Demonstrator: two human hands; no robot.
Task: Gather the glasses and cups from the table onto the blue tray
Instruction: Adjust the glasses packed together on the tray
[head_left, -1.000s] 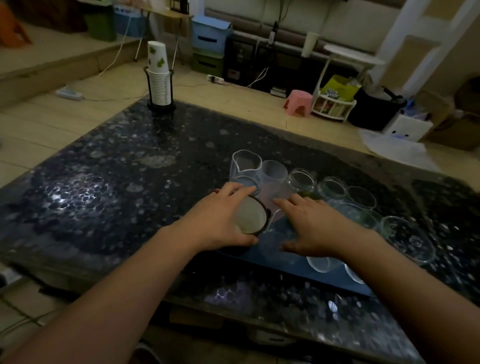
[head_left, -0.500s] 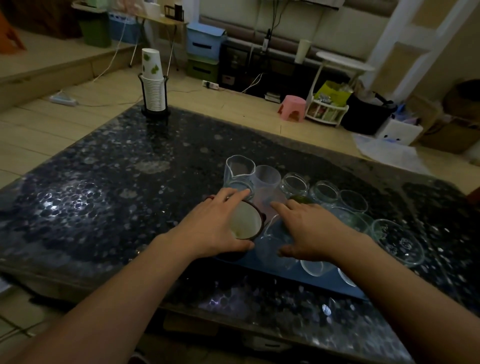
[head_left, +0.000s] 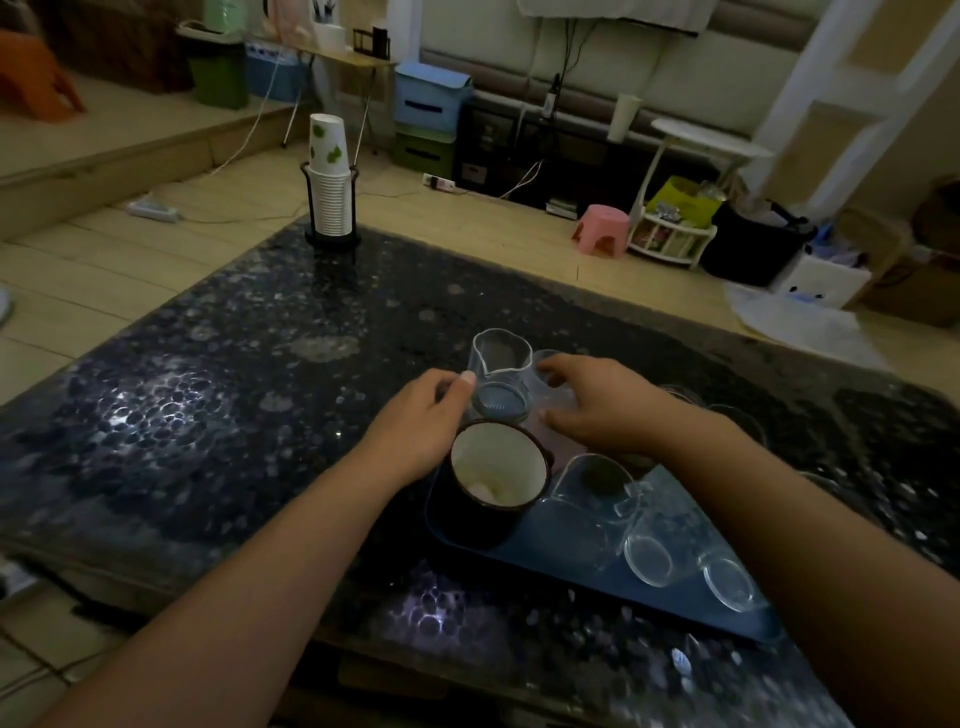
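Both our hands flank the pitcher (head_left: 501, 382): left grip (head_left: 421, 423) touches it, right grip (head_left: 605, 402) curls round a glass (head_left: 553, 387).

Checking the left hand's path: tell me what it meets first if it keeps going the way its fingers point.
The left hand points up and right toward the clear glass pitcher. Its thumb already seems to touch the pitcher's side, so that comes first, though depth is hard to judge.

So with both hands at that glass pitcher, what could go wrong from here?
1. The pitcher stands tight against the mug and other glasses; moving it could knock them.
2. The left hand touches it only at the fingertips, so it might slip.
3. The right hand hides a glass that could tip.
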